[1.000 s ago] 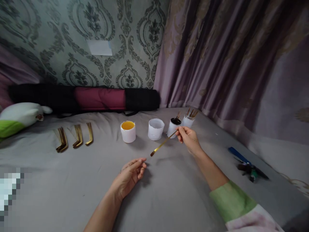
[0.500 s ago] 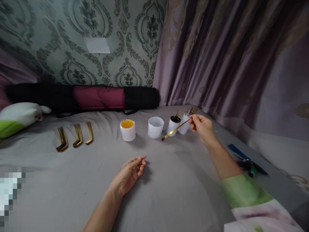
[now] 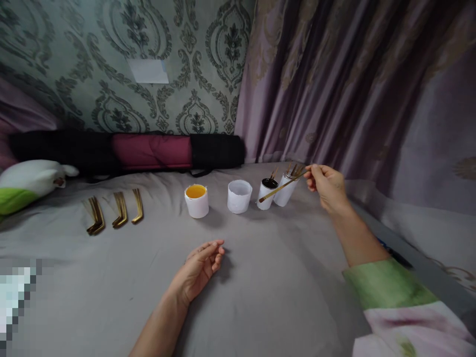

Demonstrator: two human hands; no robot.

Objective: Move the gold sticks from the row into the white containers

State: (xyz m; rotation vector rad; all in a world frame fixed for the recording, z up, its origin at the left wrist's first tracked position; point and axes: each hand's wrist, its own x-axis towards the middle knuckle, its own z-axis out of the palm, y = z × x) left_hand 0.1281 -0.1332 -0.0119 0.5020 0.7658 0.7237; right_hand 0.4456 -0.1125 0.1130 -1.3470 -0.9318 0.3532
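Observation:
My right hand (image 3: pixel 326 184) pinches the end of a thin gold stick (image 3: pixel 280 187) and holds it in the air, slanting down to the left in front of two small white jars. The nearer jar (image 3: pixel 267 192) holds dark liquid and a stick; the one behind it (image 3: pixel 285 190) holds several brown-tipped sticks. My left hand (image 3: pixel 199 270) rests on the grey sheet (image 3: pixel 260 292), fingers loosely curled, with nothing in it. Further left stand an empty-looking white cup (image 3: pixel 239 196) and a white cup of yellow liquid (image 3: pixel 197 200).
Three bent gold pieces (image 3: pixel 113 211) lie on the sheet at the left. A black and maroon bolster (image 3: pixel 126 151) runs along the patterned wall. A white and green plush (image 3: pixel 28 181) sits at the far left. Purple curtains (image 3: pixel 353 89) hang at the right.
My right hand has carried the gold stick up and to the right, from the middle of the sheet to beside the two jars. The left hand has stayed still.

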